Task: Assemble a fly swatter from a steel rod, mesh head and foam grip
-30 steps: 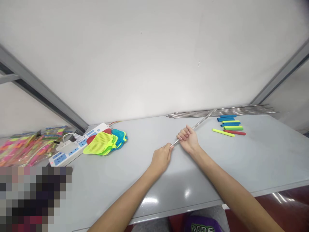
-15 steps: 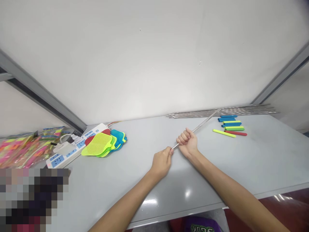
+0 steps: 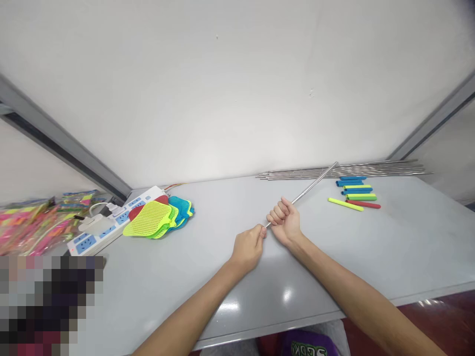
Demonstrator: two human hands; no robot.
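Note:
Over the middle of the grey table (image 3: 208,277), my left hand (image 3: 249,246) is closed around the lower end of a thin metal rod (image 3: 314,183). Just up the rod, my right hand (image 3: 285,221) has its fingers wrapped round it, palm side showing. The rod slants up and away to the right, its far tip in front of a bundle of similar metal rods (image 3: 297,174) lying along the wall. Its near end is hidden in my left fist. Only a short piece of rod shows between the two hands.
Blue, yellow, green and red plastic tubes (image 3: 359,197) lie at the right. Perforated fly swatter heads (image 3: 150,220) overlap a white power strip (image 3: 100,237) at the left, beside plastic-wrapped goods (image 3: 40,222). A wall (image 3: 230,89) rises behind, and a purple item (image 3: 308,343) sits below the table edge.
My right hand has slid slightly down the rod, closer to my left hand. The rod's far tip sits a little higher, and my left hand has hardly moved.

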